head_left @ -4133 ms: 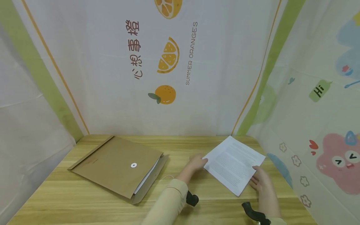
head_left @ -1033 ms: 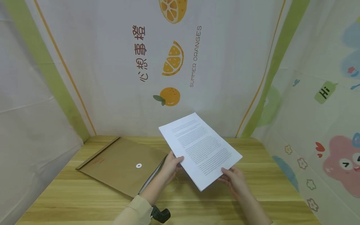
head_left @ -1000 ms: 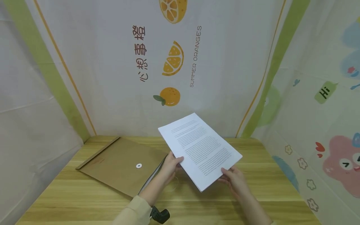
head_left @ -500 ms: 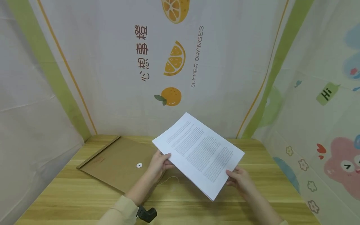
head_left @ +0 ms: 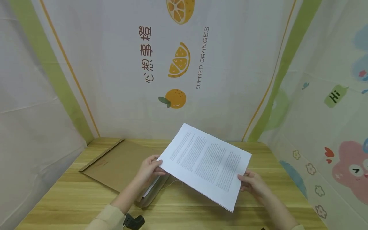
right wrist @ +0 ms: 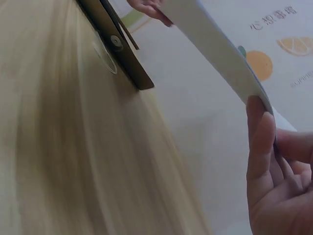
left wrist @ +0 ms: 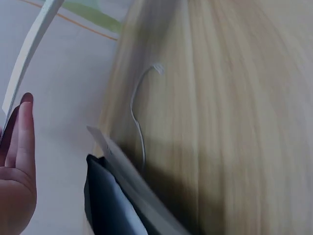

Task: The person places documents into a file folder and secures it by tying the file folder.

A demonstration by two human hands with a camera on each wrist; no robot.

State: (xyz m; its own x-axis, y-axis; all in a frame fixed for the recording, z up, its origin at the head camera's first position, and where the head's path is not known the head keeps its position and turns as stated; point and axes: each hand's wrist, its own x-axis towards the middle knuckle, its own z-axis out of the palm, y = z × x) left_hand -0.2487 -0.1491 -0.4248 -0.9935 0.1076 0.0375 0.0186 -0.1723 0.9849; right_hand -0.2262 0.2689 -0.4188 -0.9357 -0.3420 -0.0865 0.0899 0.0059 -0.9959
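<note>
The left hand (head_left: 149, 168) pinches the papers (head_left: 207, 163) at their nine o'clock corner, thumb on the printed face and fingers curled beneath. The right hand (head_left: 256, 183) grips the edge near four o'clock in the same manner, thumb above, fingertips against the underside. The papers thus lie between the two hands, printed face up, tilted and off the table (head_left: 184, 210); their five o'clock corner hangs free, and so does the one at eleven.

Holding them well seems to call for even pressure from both thumbs, since a slack pinch on one side could let the sheets slide over each other. The person would do best to move both hands together, with light tension across the papers so the middle does not sag. Tapping the edges square would help if any sheets have slipped.

Farther out, the envelope (head_left: 120, 163) lies on the table at nine o'clock from the papers, partly behind the left arm, its mouth facing between four and five o'clock, with something white inside. A loose string (head_left: 172, 182) curls below the papers toward eight o'clock; the fingers should probably stay clear of it.
</note>
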